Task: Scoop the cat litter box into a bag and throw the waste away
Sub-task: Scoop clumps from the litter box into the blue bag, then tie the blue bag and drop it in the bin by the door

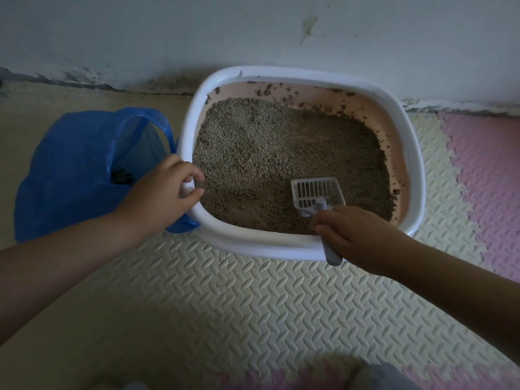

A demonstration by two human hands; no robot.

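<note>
A litter box (416, 153) with a white rim and pink inner wall stands on the floor against the wall, filled with grey-brown litter (267, 153). My right hand (357, 237) grips the handle of a white slotted scoop (315, 192), whose head rests on the litter near the front edge. My left hand (166, 195) curls over the box's left rim. A blue plastic bag (70, 164) lies open on the floor left of the box, with dark clumps (121, 177) inside near its mouth.
The floor is covered with cream foam mats (225, 299); pink mats (484, 175) lie to the right. A pale wall (168, 32) with a scuffed base runs behind the box. Litter crumbs cling to the box's back and right inner wall.
</note>
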